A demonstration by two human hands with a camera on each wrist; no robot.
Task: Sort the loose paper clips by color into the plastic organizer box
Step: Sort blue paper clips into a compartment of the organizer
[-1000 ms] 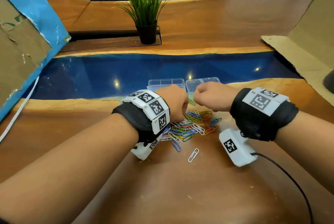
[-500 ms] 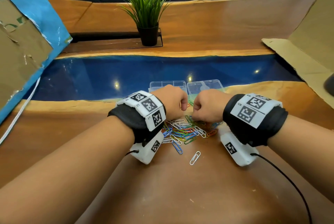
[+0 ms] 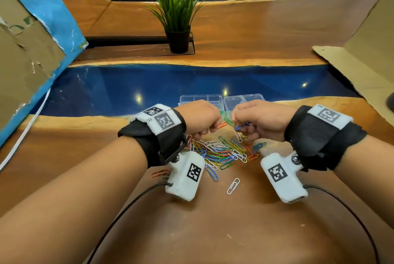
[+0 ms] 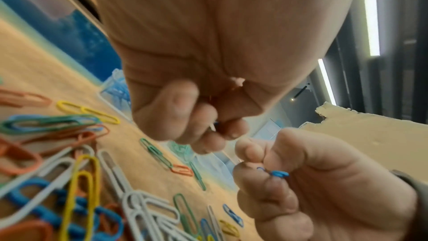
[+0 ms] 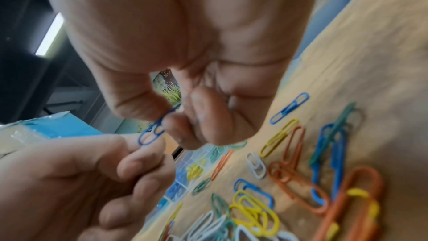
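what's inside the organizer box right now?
In the organizer box, compartments hold blue clips, yellow clips and green clips. The left hand covers the remaining compartments.

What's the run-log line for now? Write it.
right hand: pinches blue paper clip | left hand: curled, hold unclear | paper clip pile: unsorted | organizer box: open

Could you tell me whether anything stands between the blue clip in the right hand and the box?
Only the left hand: it hangs close beside the blue clip that the right hand pinches, and in the head view it covers the near side of the box. Nothing else visible blocks the way.
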